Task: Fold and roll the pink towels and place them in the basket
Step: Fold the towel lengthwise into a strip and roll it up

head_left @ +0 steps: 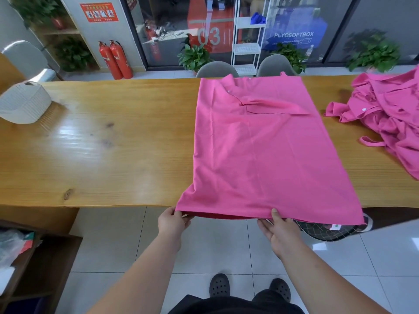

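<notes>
Left hand (172, 225), right hand (281, 233): near hem of spread pink towel (260, 143) is pinched.
No roll is seen yet; unfolded pile (390, 114) at 2 o'clock, basket (25, 103) at 10 o'clock.

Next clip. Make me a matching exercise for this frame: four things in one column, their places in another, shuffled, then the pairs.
1. white basket
2. spread pink cloth
3. crumpled pink pile
4. fire extinguishers

A. floor beyond the table
B. table's left end
C. table's right end
D. mid-table, near edge overhanging

Pairs: 1-B, 2-D, 3-C, 4-A.
</notes>
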### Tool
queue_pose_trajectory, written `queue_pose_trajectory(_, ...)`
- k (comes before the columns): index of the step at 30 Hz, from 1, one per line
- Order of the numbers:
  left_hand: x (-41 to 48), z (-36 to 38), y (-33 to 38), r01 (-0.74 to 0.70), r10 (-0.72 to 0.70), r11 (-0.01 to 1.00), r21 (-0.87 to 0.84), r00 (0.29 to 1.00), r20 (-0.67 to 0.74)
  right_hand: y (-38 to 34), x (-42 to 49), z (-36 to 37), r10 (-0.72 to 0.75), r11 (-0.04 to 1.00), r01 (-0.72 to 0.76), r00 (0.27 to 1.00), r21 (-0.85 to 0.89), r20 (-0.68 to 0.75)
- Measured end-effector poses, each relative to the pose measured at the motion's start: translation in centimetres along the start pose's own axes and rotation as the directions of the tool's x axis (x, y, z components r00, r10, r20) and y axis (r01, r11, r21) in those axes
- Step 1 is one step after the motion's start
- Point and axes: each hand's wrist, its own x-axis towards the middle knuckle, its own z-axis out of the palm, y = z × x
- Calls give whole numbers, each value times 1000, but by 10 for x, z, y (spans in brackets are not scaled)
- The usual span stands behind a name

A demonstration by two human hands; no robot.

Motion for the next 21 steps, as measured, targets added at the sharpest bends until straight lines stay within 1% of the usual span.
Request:
queue_pose_trajectory(2,1,-2,-2,62,-56,995,-76,994,89,1,2,0,-25,1000,25,1000,-15,-11)
queue_pose_trajectory(5,1,-9,2,132,-107,986,-102,970,219,1,5,-3,-17,1000,17,1000,-15,17)
queue_pose_trajectory(6,3,-11,4,158,-126,980,-119,962,241,1,6,-4,-10,1000,11,999,-14,30)
queue_pose_trajectory(8,9,-11,9,218,-179,964,-150,954,240,0,7,-5,-4,1000,5,999,-10,40)
queue_pose_trajectory(9,11,-10,12,234,-198,961,-149,954,225,0,7,-5,-7,1000,7,999,-9,38)
queue_pose_trajectory(10,13,-9,16,226,-200,968,-111,958,206,0,7,-4,-8,1000,8,999,-11,34)
queue_pose_trajectory(12,17,-7,21,124,-141,987,103,975,173,-2,8,-3,-5,1000,5,1000,-23,23)
queue_pose_trajectory(13,18,-5,23,56,-90,977,204,982,163,-2,9,-3,-4,1000,4,1000,-28,13)
queue_pose_trajectory(14,21,-5,23,2,-42,968,252,988,152,-4,9,-3,-9,999,9,1000,-31,1)
queue_pose_trajectory(15,24,-4,23,-38,7,967,252,992,123,-4,10,-3,-20,999,19,1000,-33,-18)
queue_pose_trajectory(18,25,-3,22,-87,91,990,113,995,-31,-4,12,-1,-68,997,65,994,-45,-80)
queue_pose_trajectory(19,22,-2,21,-83,88,994,66,993,-76,-2,12,0,-78,996,73,993,-52,-93)
queue_pose_trajectory(21,19,0,16,-27,20,998,-55,993,-120,2,14,1,-72,997,67,991,-47,-114)
